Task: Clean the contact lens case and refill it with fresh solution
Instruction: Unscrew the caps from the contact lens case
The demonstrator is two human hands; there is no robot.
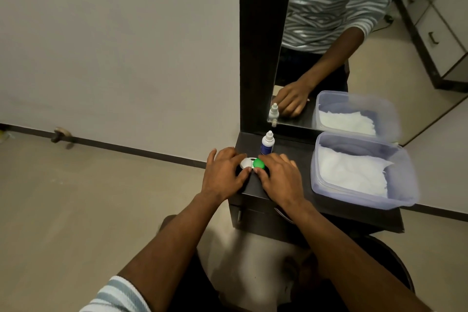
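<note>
Dark shelf (255, 189) in front of person. Left hand (222, 175) and right hand (279, 177) side by side on it, fingers curled round contact lens case (253, 163): left pinches white cap (245, 162), right pinches green cap (259, 163). Solution bottle (268, 144) upright just behind case, 12 o'clock. Plastic tub (329, 187) holding tissues (352, 172) at 3 o'clock. Mirror (354, 33) behind.

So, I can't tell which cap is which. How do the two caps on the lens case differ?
The white cap sits on the left, the green cap on the right. The left hand grips the white cap; the right hand grips the green cap. Both are round, both on the case.
</note>
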